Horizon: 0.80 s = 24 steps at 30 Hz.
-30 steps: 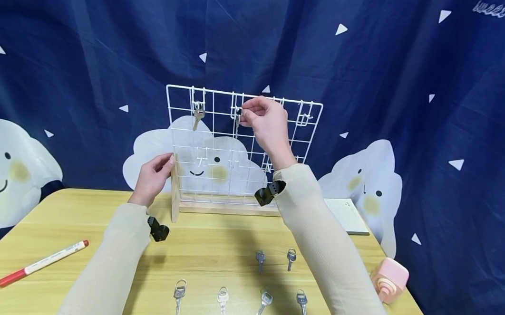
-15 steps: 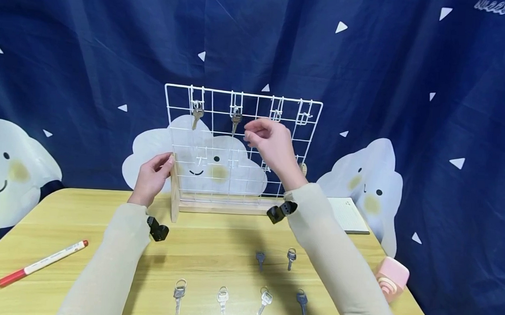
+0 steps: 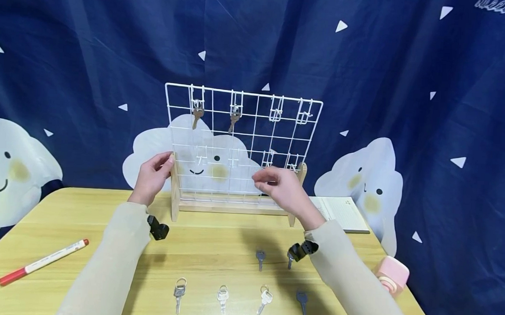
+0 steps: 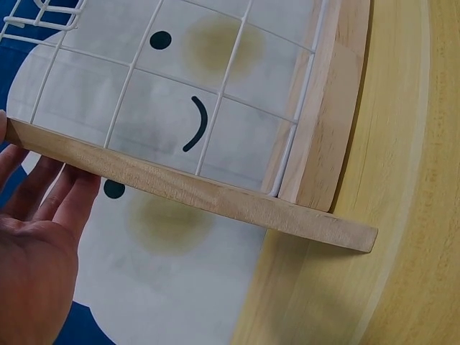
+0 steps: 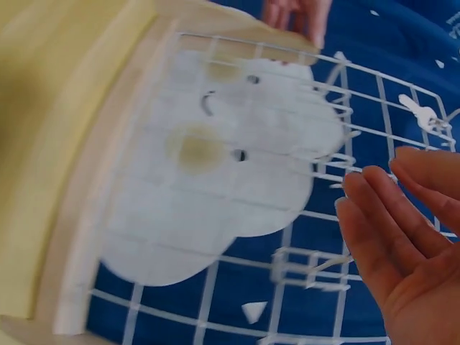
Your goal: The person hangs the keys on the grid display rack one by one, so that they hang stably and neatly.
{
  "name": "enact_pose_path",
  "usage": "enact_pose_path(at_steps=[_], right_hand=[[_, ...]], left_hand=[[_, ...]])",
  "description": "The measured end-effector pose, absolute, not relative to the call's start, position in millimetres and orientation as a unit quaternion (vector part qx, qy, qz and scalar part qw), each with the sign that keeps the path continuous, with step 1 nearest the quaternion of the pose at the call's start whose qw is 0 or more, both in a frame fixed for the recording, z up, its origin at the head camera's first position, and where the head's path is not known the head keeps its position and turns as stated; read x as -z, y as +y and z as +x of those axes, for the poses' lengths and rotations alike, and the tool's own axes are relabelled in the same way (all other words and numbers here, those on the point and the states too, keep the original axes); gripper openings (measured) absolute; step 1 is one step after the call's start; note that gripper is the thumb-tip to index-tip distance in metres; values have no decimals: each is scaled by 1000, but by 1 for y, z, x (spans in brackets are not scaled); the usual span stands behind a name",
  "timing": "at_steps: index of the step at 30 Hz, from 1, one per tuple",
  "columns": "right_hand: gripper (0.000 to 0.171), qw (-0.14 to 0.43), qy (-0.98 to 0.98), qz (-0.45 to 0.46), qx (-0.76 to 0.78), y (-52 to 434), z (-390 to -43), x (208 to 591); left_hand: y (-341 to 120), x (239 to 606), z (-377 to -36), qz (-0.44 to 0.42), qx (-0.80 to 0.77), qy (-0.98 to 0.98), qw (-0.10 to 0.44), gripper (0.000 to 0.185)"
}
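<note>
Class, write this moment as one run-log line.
left hand: grips wooden upright | right hand: empty, in front of wire grid | on top hooks: two keys | on table: six keys

Your right wrist camera partly hides the far-right key, your right sleeve the pink object; your left hand runs off its wrist view's left edge.

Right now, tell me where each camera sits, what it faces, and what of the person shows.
Head: on the head, facing forward and down at the wire rack and keys; left hand, right hand and sleeves show.
Left wrist: on that wrist, facing the rack's wooden post; left palm and fingers show.
Right wrist: on that wrist, facing across the blurred rack; right hand shows near, left hand beyond.
Both wrist views share the rack and left hand.
</note>
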State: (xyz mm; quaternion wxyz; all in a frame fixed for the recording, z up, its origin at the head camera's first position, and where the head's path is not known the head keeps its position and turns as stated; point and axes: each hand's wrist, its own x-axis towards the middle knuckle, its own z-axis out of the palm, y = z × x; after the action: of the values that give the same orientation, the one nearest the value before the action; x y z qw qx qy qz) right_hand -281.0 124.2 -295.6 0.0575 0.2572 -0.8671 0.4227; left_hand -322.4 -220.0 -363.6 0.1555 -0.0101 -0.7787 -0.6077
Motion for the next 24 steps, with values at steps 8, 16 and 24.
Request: enact_pose_path(at_steps=[8, 16, 24], right_hand=[[20, 4, -863, 260, -433, 146, -274, 337], [26, -31, -871, 274, -407, 155, -267, 371], [26, -63, -880, 271, -385, 158, -262, 400]], left_hand=[[-219, 362, -321, -9, 606, -781, 149, 56], [-219, 364, -321, -11, 604, -782, 153, 56], [-219, 364, -321, -10, 605, -781, 156, 55]])
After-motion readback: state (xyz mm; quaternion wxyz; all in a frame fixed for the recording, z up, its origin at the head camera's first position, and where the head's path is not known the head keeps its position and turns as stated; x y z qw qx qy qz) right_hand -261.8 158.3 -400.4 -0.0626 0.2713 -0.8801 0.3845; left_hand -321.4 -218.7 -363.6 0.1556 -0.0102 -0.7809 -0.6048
